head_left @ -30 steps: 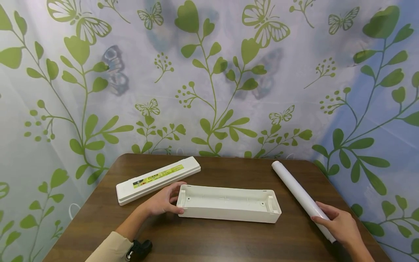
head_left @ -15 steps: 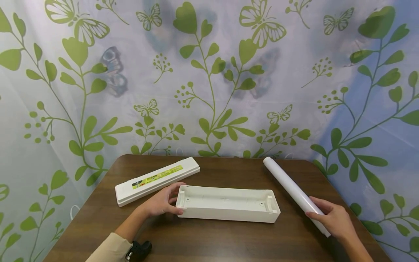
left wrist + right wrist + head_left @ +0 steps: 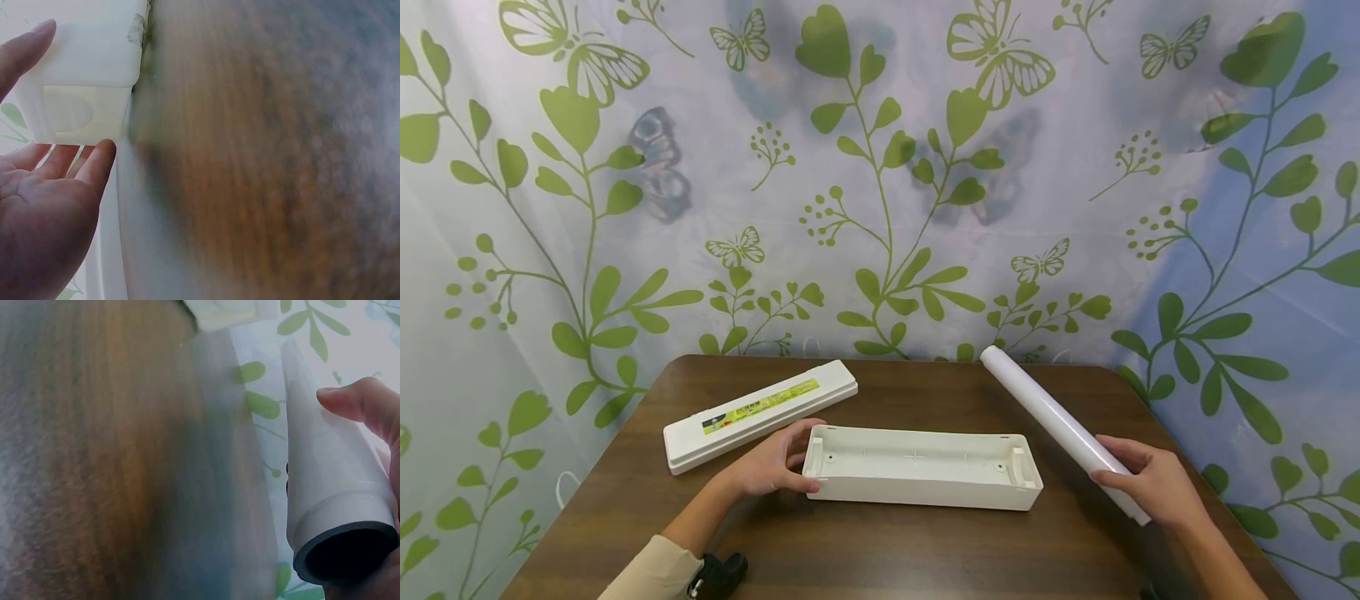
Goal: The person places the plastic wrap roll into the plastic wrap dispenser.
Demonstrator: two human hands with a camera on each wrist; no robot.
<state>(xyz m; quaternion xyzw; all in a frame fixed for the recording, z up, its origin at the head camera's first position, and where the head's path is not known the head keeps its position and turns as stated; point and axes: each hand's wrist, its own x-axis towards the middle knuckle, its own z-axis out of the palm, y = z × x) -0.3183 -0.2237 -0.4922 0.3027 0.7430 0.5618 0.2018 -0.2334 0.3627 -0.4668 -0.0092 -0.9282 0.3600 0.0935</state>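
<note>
A long white open-topped plastic box [image 3: 917, 492] stands on the table. My left hand [image 3: 767, 460] holds its left end, thumb at the front corner and fingers behind. In the left wrist view the thumb and fingers lie around the end of the box [image 3: 81, 109]. My right hand [image 3: 1157, 483] grips the near part of a long white roll of cling film [image 3: 1048, 412], tilted with its far end up and leftward. In the right wrist view the roll [image 3: 334, 450] shows a dark hollow core, with my thumb along its side.
The box's long white lid [image 3: 760, 417], with a yellow-green label, lies slanted at the back left of the brown wooden table [image 3: 880, 550]. A curtain [image 3: 880, 167] printed with green leaves and butterflies hangs behind the table.
My right hand has carried the roll leftward and a little up, its far end rising toward the table's back edge. The left hand, box and lid have stayed in place.
</note>
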